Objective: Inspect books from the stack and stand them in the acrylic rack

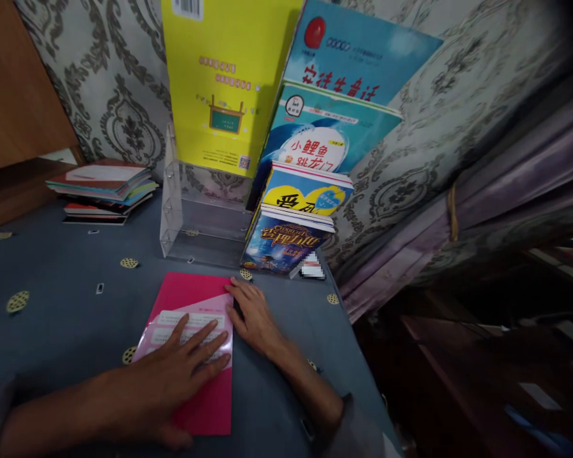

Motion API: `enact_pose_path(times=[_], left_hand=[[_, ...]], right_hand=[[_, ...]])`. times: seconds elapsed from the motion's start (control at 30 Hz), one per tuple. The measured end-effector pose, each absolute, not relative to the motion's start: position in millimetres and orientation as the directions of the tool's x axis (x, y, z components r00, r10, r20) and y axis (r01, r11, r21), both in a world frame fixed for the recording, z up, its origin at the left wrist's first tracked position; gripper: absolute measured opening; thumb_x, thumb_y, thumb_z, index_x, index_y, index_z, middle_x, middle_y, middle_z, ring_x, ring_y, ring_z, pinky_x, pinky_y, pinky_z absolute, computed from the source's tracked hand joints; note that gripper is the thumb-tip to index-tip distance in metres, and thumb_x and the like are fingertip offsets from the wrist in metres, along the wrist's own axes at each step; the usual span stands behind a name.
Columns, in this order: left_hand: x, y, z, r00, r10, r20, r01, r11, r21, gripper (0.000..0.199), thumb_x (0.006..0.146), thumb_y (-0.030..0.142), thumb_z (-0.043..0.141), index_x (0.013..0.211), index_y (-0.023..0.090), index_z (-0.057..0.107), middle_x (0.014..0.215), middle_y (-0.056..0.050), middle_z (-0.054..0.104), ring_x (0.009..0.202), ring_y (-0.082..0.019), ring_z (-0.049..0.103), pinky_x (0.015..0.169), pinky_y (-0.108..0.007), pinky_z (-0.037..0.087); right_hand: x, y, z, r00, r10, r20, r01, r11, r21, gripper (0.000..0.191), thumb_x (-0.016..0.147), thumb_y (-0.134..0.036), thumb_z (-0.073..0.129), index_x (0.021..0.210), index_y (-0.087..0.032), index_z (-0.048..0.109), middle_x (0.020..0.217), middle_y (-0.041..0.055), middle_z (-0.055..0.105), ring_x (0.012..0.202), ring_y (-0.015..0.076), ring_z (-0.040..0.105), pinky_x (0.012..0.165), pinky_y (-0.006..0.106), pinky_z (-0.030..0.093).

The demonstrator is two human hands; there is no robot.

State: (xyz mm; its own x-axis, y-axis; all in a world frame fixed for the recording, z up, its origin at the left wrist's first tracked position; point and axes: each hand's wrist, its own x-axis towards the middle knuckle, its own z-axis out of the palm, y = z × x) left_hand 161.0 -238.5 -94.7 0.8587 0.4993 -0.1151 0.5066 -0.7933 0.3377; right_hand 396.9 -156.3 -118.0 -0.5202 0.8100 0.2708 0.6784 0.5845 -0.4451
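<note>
A pink book (210, 401) lies flat on the blue-grey patterned cloth at the lower centre. Spread across its cover is my left hand (181, 369), palm down with the fingers apart. My right hand (253, 315) rests at the book's upper right edge, its fingertips touching the corner and side, fingers apart. Beyond the book stands a clear tiered rack (205, 248). Its right side holds a stack of books in steps, with a dark blue book (286, 245) at the front. A tall yellow book (224, 83) leans upright at the rack's back left.
A pile of books (105, 191) sits at the back left beside a wooden panel (19, 89). Patterned wallpaper is behind the rack. The cloth-covered surface (67, 305) ends at the right, where a purple curtain (410, 235) hangs near dark furniture.
</note>
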Motion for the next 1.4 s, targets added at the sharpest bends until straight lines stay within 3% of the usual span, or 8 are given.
enact_pose_path(times=[0.37,0.6,0.77,0.9,1.0,1.13,1.4], left_hand=[[140,-214,-66,0.782,0.539,-0.312,0.623,-0.684,0.380,0.102,0.085,0.042,0.076,0.164,0.033,0.013,0.172,-0.011,0.008,0.157,-0.042,0.007,0.121,-0.075,0.008],[141,-202,-57,0.793,0.507,-0.338,0.607,-0.706,0.365,0.104,0.087,0.043,0.074,0.164,0.033,0.006,0.171,-0.011,0.004,0.157,-0.040,0.005,0.121,-0.074,0.008],[136,-199,-63,0.809,0.502,-0.308,0.588,-0.713,0.382,0.104,0.087,0.058,0.072,0.164,0.035,0.007,0.172,-0.011,0.005,0.158,-0.040,0.004,0.122,-0.072,0.006],[133,-178,-75,0.827,0.514,-0.226,0.560,-0.728,0.394,0.098,0.091,0.071,0.057,0.165,0.033,0.004,0.172,-0.012,0.009,0.159,-0.035,0.010,0.125,-0.064,0.006],[134,-153,-90,0.798,0.590,-0.122,0.588,-0.719,0.371,0.080,0.102,0.062,0.044,0.165,0.031,0.006,0.172,-0.012,0.014,0.159,-0.029,0.016,0.127,-0.056,0.011],[136,-133,-105,0.767,0.641,-0.020,0.610,-0.719,0.332,0.069,0.106,0.056,0.038,0.164,0.027,0.015,0.170,-0.013,0.022,0.158,-0.025,0.020,0.127,-0.054,0.011],[137,-178,-87,0.855,0.517,-0.032,0.498,-0.804,0.325,0.053,0.110,0.038,0.038,0.161,0.030,0.030,0.163,-0.007,0.041,0.154,-0.021,0.031,0.129,-0.053,0.004]], right_hand=[[371,-130,-119,-0.551,0.805,0.221,0.700,0.590,-0.401,0.046,0.099,-0.026,0.053,0.145,-0.016,0.056,0.153,0.0164,0.053,0.142,0.0276,0.047,0.118,0.050,0.037],[367,-128,-121,-0.518,0.820,0.243,0.732,0.572,-0.369,0.044,0.102,-0.025,0.048,0.145,-0.016,0.056,0.154,0.0164,0.052,0.141,0.0277,0.048,0.117,0.049,0.038],[370,-127,-123,-0.533,0.811,0.242,0.714,0.584,-0.385,0.045,0.103,-0.027,0.049,0.145,-0.014,0.055,0.154,0.0174,0.052,0.143,0.0275,0.047,0.118,0.049,0.037],[372,-124,-126,-0.538,0.802,0.259,0.687,0.595,-0.416,0.044,0.103,-0.027,0.050,0.145,-0.015,0.056,0.153,0.0168,0.053,0.143,0.0261,0.047,0.118,0.048,0.038],[374,-120,-130,-0.532,0.803,0.270,0.665,0.593,-0.454,0.042,0.105,-0.026,0.045,0.144,-0.018,0.058,0.152,0.0140,0.055,0.142,0.0244,0.049,0.118,0.048,0.038],[375,-116,-135,-0.536,0.796,0.283,0.637,0.601,-0.483,0.043,0.106,-0.025,0.039,0.146,-0.020,0.057,0.152,0.0132,0.055,0.143,0.0229,0.049,0.119,0.048,0.036],[374,-119,-133,-0.528,0.809,0.257,0.655,0.581,-0.482,0.044,0.105,-0.028,0.046,0.146,-0.019,0.056,0.155,0.0139,0.052,0.145,0.0240,0.046,0.119,0.048,0.035]])
